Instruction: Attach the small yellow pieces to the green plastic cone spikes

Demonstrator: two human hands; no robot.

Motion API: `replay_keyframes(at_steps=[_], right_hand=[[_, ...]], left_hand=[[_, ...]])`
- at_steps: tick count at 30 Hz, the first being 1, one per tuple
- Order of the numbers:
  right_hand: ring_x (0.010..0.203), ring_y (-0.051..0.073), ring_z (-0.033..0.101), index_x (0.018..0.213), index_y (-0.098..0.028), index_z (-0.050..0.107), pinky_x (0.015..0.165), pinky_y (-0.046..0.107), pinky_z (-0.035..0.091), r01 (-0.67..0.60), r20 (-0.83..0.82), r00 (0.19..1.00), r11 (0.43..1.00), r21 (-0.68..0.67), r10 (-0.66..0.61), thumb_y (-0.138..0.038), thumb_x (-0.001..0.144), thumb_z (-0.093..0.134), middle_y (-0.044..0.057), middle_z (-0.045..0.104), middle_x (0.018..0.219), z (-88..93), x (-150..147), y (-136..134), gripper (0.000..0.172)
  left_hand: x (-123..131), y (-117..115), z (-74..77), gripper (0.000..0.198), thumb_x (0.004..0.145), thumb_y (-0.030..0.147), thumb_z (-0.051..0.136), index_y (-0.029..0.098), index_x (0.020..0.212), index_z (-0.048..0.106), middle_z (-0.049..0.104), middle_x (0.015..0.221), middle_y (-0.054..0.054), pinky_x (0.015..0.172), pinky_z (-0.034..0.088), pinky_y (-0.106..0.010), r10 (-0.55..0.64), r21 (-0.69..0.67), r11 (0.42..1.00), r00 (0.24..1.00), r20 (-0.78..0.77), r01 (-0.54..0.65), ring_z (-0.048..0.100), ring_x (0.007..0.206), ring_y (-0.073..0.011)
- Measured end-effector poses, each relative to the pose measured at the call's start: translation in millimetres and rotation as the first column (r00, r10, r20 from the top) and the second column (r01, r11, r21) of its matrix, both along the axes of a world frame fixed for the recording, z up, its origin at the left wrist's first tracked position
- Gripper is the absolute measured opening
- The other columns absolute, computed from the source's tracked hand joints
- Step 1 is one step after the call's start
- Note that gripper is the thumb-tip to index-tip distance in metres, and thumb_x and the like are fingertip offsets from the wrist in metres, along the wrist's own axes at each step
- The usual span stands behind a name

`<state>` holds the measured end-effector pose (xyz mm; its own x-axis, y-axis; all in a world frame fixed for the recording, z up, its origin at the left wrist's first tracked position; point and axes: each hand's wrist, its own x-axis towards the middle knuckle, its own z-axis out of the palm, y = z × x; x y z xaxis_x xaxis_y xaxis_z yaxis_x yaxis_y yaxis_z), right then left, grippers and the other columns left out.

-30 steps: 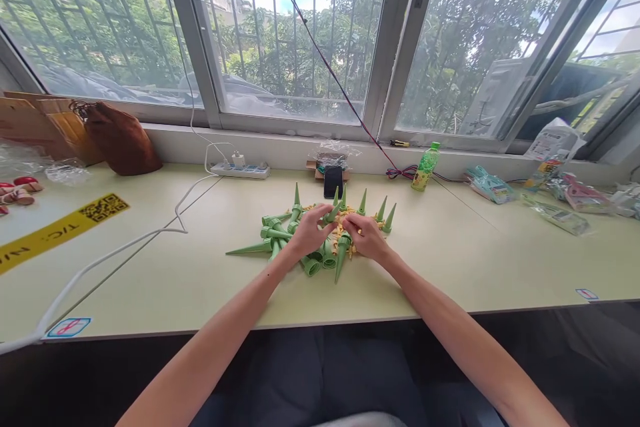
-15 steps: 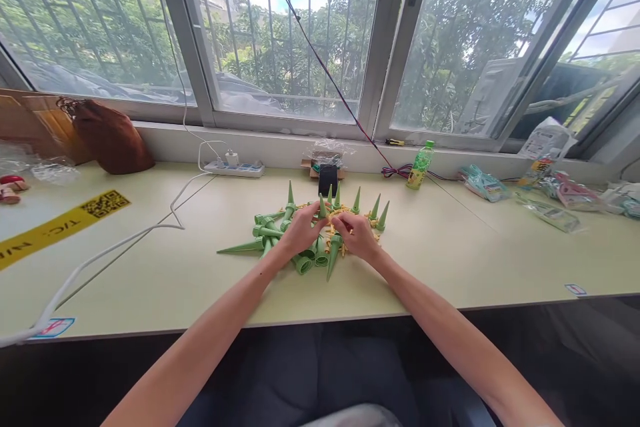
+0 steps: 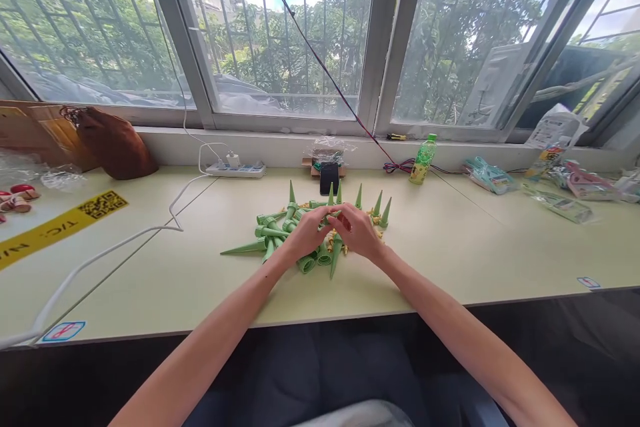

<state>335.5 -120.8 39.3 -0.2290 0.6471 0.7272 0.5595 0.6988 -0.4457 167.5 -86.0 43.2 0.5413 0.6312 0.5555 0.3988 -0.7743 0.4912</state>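
Note:
My left hand (image 3: pixel 310 232) is closed around a green plastic watering spike (image 3: pixel 334 214), which lies tilted nearly sideways between my hands. My right hand (image 3: pixel 358 231) meets it from the other side, its fingers closed at the spike's end; whatever sits under those fingertips is hidden. Around my left wrist lies a heap of green spikes (image 3: pixel 270 231), some with open threaded ends facing me. One more spike (image 3: pixel 335 257) points toward me below my hands. Several upright spikes (image 3: pixel 378 204) stand behind and to the right, among small yellow valve pieces (image 3: pixel 331 244).
A phone (image 3: pixel 329 179) leans on a small box behind the spikes. Along the window stand a power strip (image 3: pixel 236 169), a green bottle (image 3: pixel 423 160) and a brown bag (image 3: pixel 117 145). A white cable (image 3: pixel 125 240) crosses the table (image 3: pixel 450 260) at left. Packaged items (image 3: pixel 490 175) lie right.
My hands have come together. The spike my left hand held upright is now tipped sideways toward my right hand, whose fingers have moved from a pinch beside it onto its end.

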Motion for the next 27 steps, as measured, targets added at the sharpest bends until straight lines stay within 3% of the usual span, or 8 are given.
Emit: replay_keyframes(at_steps=[10,14,17,20,22,27], right_hand=[[0.061,0.012,0.049,0.097,-0.019,0.062,0.058,0.025,0.039,-0.052,0.211,0.977,0.997,0.055,0.04,-0.028,0.099,0.044,0.004,0.061,0.082,19.7,8.6,-10.7,0.02],[0.06,0.012,0.051,0.097,-0.019,0.063,0.056,0.024,0.039,-0.038,0.196,0.98,0.994,0.1,0.018,-0.027,0.099,0.043,0.005,0.063,0.082,25.6,17.7,-21.1,0.022],[0.055,0.011,0.052,0.088,-0.018,0.063,0.055,0.023,0.041,0.082,0.037,0.995,0.986,0.144,-0.088,-0.032,0.096,0.048,0.004,0.064,0.076,32.2,33.1,-24.6,0.022],[0.052,0.012,0.053,0.079,-0.018,0.063,0.055,0.024,0.042,0.289,-0.098,0.956,0.947,0.138,-0.277,-0.036,0.093,0.051,0.001,0.062,0.064,41.0,53.0,-21.3,0.026],[0.052,0.012,0.052,0.075,-0.018,0.063,0.056,0.024,0.042,0.363,-0.118,0.93,0.921,0.142,-0.348,-0.037,0.092,0.052,0.0,0.059,0.059,44.4,65.9,-17.4,0.027],[0.048,0.011,0.046,0.067,-0.018,0.059,0.052,0.024,0.038,0.495,-0.165,0.865,0.858,0.138,-0.473,-0.037,0.088,0.053,-0.002,0.053,0.052,29.4,92.3,-11.5,0.03]], left_hand=[[0.1,-4.4,-0.4,0.028,0.088,0.018,0.053,0.019,0.116,0.059,0.066,0.113,-0.007,0.088,0.052,-0.034,-0.01,0.047,0.999,1.0,0.005,0.01,0.063,0.103,-0.0215],[1.5,-6.0,0.4,0.028,0.088,0.024,0.058,0.019,0.116,0.058,0.065,0.113,-0.008,0.084,0.055,-0.034,-0.019,-0.007,1.0,0.999,0.025,0.019,0.064,0.098,-0.0202],[2.7,-7.2,0.0,0.032,0.086,0.025,0.063,0.019,0.117,0.057,0.064,0.112,-0.008,0.084,0.057,-0.034,-0.042,-0.038,0.998,0.998,0.054,0.044,0.064,0.098,-0.0198],[3.6,-7.9,-0.8,0.031,0.086,0.027,0.064,0.018,0.115,0.057,0.063,0.111,-0.008,0.084,0.057,-0.036,-0.039,-0.015,0.999,0.998,0.046,0.04,0.064,0.096,-0.0202],[3.9,-7.7,-1.3,0.028,0.088,0.028,0.063,0.018,0.113,0.058,0.064,0.108,-0.009,0.083,0.056,-0.036,-0.028,0.002,1.0,0.999,0.036,0.028,0.064,0.095,-0.0205],[3.4,-6.2,-1.2,0.022,0.091,0.029,0.057,0.016,0.11,0.059,0.063,0.103,-0.008,0.078,0.055,-0.032,-0.01,0.009,1.0,0.999,0.042,0.01,0.064,0.089,-0.0182]])
